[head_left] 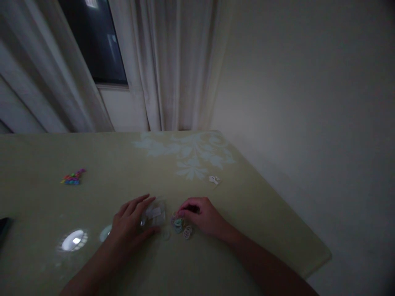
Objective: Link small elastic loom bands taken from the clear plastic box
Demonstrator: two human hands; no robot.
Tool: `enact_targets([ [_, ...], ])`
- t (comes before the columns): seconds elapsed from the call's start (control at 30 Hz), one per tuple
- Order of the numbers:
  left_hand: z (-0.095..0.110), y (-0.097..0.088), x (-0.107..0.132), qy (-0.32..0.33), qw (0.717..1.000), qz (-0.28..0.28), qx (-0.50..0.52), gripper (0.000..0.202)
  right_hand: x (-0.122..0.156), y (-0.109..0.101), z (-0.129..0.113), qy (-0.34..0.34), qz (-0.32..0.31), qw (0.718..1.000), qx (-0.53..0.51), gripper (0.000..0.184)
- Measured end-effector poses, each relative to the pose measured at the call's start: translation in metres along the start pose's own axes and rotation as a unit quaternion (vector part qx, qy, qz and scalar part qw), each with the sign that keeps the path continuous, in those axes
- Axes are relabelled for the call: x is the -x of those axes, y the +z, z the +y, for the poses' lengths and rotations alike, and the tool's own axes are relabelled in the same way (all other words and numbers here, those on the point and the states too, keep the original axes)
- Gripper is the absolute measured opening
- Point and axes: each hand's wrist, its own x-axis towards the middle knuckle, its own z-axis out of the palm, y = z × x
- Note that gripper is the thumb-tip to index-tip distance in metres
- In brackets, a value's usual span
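On the table, a clear plastic box [159, 211] with a pale label lies under the fingers and thumb of my left hand [131, 222], which steadies it from the left side. My right hand [203, 216] pinches at a small pile of coloured elastic hair ties [178, 224] just right of the box; a pinkish one seems to be between thumb and forefinger. Beside the pile sits a little group of pale pink hair ties [187, 232]. One pale green hair tie [166, 234] lies near my left thumb.
Far left on the table [123, 164] is a cluster of bright coloured small pieces [73, 177]. A small white item [214, 179] lies beyond my right hand. At the left edge a dark object [4, 226] shows partly. Curtains [179, 65] and a wall [296, 102] border the table.
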Motion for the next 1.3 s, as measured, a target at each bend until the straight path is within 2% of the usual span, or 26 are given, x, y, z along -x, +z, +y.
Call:
enact_targets([
  [0.13, 0.035, -0.004, 0.003, 0.029, 0.997, 0.060, 0.032, 0.041, 0.001, 0.004, -0.006, 0.021, -0.001, 0.997, -0.076, 0.029],
  [0.2, 0.056, -0.006, 0.007, 0.060, 0.994, 0.057, 0.077, 0.030, 0.003, 0.007, -0.009, 0.029, 0.003, 0.994, -0.107, 0.032],
  [0.3, 0.079, -0.008, 0.012, 0.038, 0.987, 0.066, 0.143, 0.020, 0.006, 0.010, -0.012, 0.045, -0.010, 0.989, -0.142, 0.036],
  [0.37, 0.084, -0.009, 0.012, 0.015, 0.982, 0.080, 0.172, 0.016, 0.008, 0.011, -0.014, 0.053, -0.026, 0.987, -0.152, 0.036],
  [0.5, 0.078, -0.006, 0.011, -0.010, 0.983, 0.068, 0.168, 0.016, 0.009, 0.008, -0.018, 0.039, -0.031, 0.989, -0.140, 0.033],
  [0.6, 0.068, 0.003, 0.014, 0.062, 0.991, 0.025, 0.117, 0.016, 0.006, 0.002, -0.019, 0.028, 0.004, 0.993, -0.114, 0.032],
  [0.67, 0.064, 0.013, 0.019, 0.110, 0.992, -0.004, 0.060, 0.025, 0.004, -0.004, -0.017, 0.030, 0.026, 0.996, -0.086, 0.030],
  [0.77, 0.061, 0.024, 0.027, 0.131, 0.991, -0.008, -0.033, 0.046, 0.001, -0.012, -0.015, 0.031, 0.033, 0.997, -0.064, 0.027],
  [0.83, 0.060, 0.026, 0.029, 0.150, 0.987, -0.014, -0.055, 0.051, 0.000, -0.015, -0.014, 0.028, 0.028, 0.997, -0.061, 0.026],
  [1.03, 0.057, 0.021, 0.028, 0.152, 0.987, -0.041, -0.020, 0.030, 0.000, -0.015, -0.013, 0.047, 0.029, 0.998, -0.038, 0.026],
  [1.3, 0.062, 0.026, 0.028, 0.147, 0.988, 0.007, -0.049, 0.034, 0.001, -0.011, -0.015, 0.041, 0.013, 0.999, -0.028, 0.021],
])
